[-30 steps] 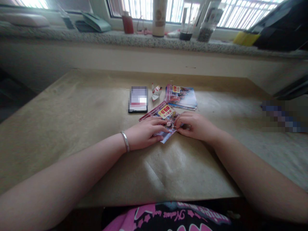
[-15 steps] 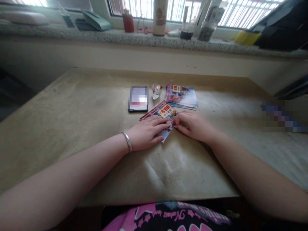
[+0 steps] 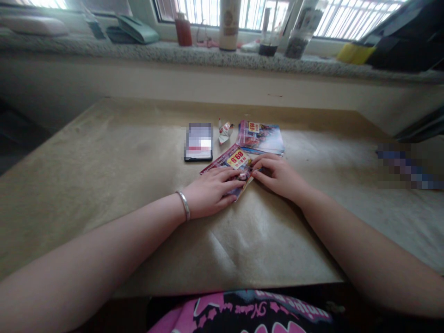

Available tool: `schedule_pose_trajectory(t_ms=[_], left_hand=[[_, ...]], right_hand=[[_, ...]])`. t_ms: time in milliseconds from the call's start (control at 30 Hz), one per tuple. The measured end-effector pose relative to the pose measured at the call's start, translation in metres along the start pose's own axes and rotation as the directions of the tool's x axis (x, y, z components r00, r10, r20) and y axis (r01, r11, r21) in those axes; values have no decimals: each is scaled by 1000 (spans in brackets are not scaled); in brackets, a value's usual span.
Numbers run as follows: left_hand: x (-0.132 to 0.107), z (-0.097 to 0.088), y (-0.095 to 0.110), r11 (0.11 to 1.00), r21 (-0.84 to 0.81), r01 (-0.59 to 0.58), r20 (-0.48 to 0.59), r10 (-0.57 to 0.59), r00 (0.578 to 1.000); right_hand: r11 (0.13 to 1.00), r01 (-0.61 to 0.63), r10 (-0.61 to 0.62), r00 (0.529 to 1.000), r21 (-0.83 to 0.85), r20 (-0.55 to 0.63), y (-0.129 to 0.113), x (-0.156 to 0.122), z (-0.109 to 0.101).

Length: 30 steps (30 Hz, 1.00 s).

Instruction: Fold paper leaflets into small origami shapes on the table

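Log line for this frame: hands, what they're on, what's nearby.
left hand: flat on printed flyer | right hand: fingertips on printed flyer | nearby: flyer stack, folded paper piece, phone

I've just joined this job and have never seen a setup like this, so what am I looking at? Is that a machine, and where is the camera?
There's no machine: these are a person's own two bare hands. The picture comes from a camera worn on their head, looking forward and down, so their arms reach in from the bottom. The left hand, with a bangle on its wrist, lies flat on a folded flyer, and the right hand touches the flyer from the other side. Just beyond are a stack of flyers, a small folded paper and a phone, its screen blurred. All of this lies on a paper-covered table.
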State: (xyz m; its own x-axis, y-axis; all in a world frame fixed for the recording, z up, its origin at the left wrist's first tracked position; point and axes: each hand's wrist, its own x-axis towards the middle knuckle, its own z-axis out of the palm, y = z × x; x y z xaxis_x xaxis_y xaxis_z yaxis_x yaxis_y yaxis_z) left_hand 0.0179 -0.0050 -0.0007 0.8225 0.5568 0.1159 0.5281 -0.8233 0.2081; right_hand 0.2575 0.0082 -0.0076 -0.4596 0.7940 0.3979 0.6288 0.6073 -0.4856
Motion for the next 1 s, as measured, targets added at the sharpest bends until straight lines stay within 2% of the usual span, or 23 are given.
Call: schedule_pose_trajectory(t_ms=[67,233,400,567,733,867,1000], left_hand=[[0,0,0,1000,-3,-1,-2,1,1000],[0,-2,1,1000,-23,-3,-15,3,1000],[2,-4,2,995,-92,44,-2,-45,999],[2,-6,2,976,-207,72,-26,-80,996],[2,-7,3,954,-298,24,-76,-48,996],[2,-10,5,936,-352,3,-110,-45,993],[0,-14,12,932,-356,68,-101,-111,989]], right_hand=[[999,-40,41,998,19,-41,2,-1,0],[993,-121,121,992,-5,-47,7,-2,-1],[980,-196,191,977,-45,-93,12,-1,1],[974,-218,211,971,-55,-113,16,-1,4],[964,-255,243,961,-80,-128,16,-1,3],[947,-307,300,951,-97,-78,13,-1,0],[935,-335,332,942,-113,-48,10,0,-5]])
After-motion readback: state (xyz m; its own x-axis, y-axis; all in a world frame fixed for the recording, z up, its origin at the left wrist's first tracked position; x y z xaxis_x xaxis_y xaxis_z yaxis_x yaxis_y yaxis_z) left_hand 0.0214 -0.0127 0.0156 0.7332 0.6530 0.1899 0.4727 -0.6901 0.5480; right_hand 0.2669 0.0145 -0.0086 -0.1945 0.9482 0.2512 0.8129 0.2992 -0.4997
